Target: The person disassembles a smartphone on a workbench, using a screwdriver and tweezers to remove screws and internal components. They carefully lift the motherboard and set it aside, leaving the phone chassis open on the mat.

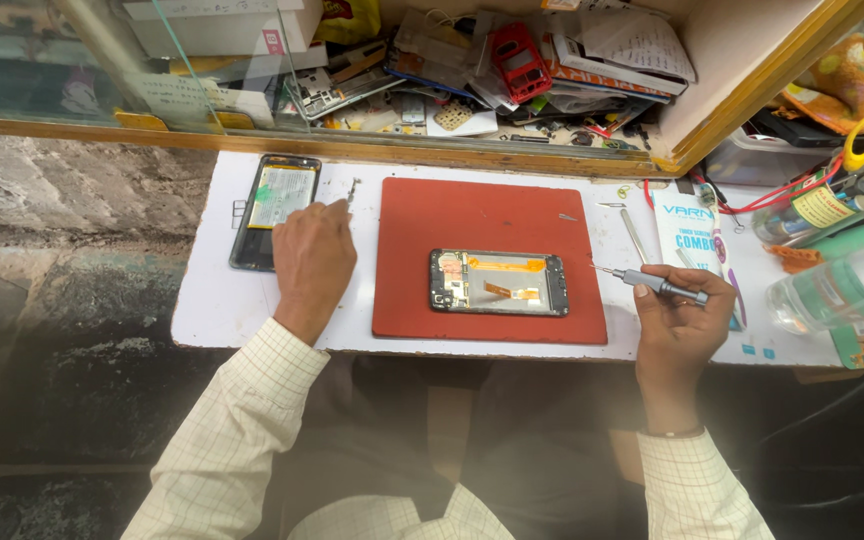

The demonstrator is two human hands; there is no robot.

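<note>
Gripping a slim grey screwdriver [657,286], the right hand [680,325] is curled shut at centre right. The left hand [312,258], fingers bent loosely, rests on the white table [214,305] beside an opened phone back [274,210]; its fingertips are hidden. A disassembled phone [498,283] lies on the red mat [422,215] at mid-frame.

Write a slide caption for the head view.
Right hand holds a slim grey screwdriver beside an opened phone on a red mat.

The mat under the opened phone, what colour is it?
The mat is plain brick red, seen clearly in the head view.
</note>
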